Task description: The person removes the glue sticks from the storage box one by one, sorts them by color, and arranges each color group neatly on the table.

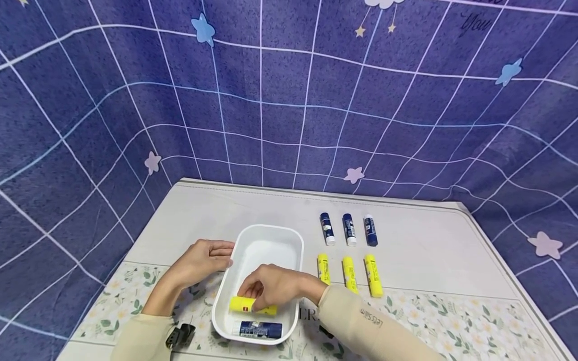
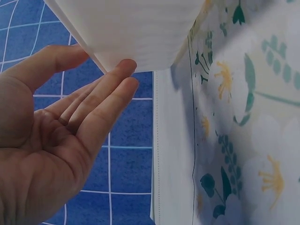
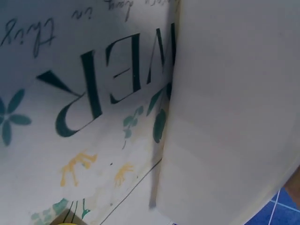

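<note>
A white plastic tray (image 1: 295,250) stands lengthwise on the table. My right hand (image 1: 277,286) reaches over its right wall and grips a yellow glue stick (image 1: 239,304), which lies crosswise inside. Nearer to me in the tray is a blue glue stick (image 1: 264,329) with a white end. At the tray's left side, my left hand (image 1: 196,260) rests its fingertips against the wall. The left wrist view shows these fingers (image 2: 101,110) fairly straight along the outside of the tray. In the right wrist view, the tray's outer wall (image 3: 234,112) hides my right hand's fingers.
Right of the tray, three blue-and-white glue sticks (image 1: 349,229) stand in a row, lying side by side. Closer to me lie three yellow glue sticks (image 1: 372,275), partly beside my right forearm. A floral cloth strip (image 1: 433,321) covers the near table; a blue grid curtain (image 1: 280,115) hangs behind.
</note>
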### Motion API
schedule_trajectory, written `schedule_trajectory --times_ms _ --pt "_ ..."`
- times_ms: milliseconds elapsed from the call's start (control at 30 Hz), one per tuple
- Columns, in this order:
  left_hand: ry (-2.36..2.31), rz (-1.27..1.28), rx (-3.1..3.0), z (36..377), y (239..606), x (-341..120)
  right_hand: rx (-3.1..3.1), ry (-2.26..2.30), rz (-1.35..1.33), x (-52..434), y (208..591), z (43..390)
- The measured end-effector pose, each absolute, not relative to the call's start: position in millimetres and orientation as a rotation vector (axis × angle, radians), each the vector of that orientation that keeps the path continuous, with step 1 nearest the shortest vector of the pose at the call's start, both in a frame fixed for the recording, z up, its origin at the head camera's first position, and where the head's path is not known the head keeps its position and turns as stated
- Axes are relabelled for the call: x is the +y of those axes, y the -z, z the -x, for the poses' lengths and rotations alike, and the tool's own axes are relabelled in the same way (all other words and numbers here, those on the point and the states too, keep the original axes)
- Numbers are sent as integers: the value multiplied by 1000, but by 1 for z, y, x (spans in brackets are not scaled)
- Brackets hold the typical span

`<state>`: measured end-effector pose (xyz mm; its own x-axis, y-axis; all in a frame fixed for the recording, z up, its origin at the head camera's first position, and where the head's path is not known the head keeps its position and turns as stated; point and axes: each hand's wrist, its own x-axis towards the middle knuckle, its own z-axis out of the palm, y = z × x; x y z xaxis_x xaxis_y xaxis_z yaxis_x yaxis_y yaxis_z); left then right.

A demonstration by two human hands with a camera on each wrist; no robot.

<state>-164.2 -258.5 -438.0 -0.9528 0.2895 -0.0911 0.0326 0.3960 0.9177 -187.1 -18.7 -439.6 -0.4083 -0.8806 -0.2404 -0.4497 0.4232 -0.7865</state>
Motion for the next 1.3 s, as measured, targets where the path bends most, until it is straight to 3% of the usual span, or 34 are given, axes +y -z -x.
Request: schedule_trajectory --times_ms 433,667,1300 --pt "-1555 -270 2442 166 437 -259 2037 1332 725 -3 419 196" --pt "-1559 -272 2434 164 436 -257 2064 1474 652 16 414 205" --pt "-1497 -245 2479 165 436 -260 2168 1750 271 101 387 227"
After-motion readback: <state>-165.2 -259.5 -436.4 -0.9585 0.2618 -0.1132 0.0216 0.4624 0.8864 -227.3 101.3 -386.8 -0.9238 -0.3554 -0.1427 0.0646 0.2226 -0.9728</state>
